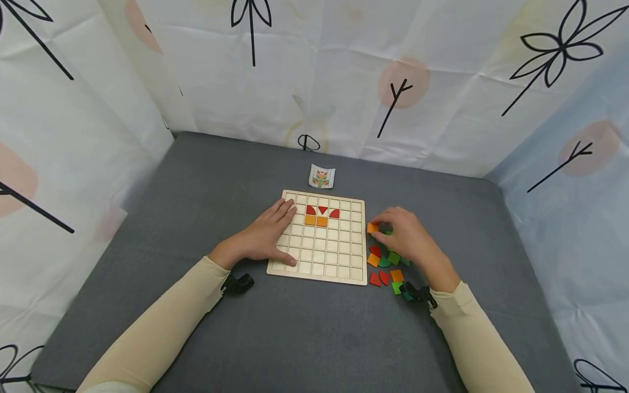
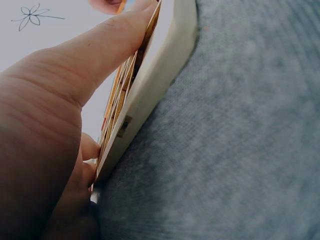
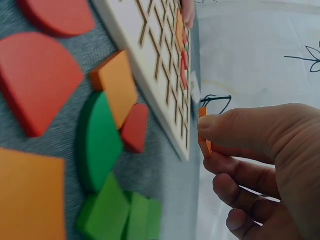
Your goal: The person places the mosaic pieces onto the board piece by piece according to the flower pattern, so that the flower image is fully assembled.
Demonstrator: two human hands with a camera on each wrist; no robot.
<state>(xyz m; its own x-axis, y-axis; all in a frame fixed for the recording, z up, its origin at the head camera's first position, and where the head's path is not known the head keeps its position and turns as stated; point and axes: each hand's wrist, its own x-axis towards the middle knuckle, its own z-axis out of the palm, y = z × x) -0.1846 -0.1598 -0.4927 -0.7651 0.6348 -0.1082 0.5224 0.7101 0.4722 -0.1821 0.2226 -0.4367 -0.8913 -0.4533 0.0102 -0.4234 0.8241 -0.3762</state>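
A light wooden grid board (image 1: 324,265) lies flat on the grey table. Set in its upper cells are red pieces (image 1: 334,213) and two orange squares (image 1: 316,220). My left hand (image 1: 265,229) rests on the board's left side with straight fingers, the thumb lying over its lower left part. Just off the right edge, my right hand (image 1: 405,232) pinches an orange square tile (image 3: 204,132) between thumb and fingertips. In the right wrist view that tile is raised above the table, seen nearly edge-on.
Beside the board's right edge lie loose red, orange and green pieces (image 1: 394,258), partly under the right hand. A small pattern card (image 1: 321,177) sits behind the board. Printed cloth (image 1: 339,82) hangs along the table's back and sides.
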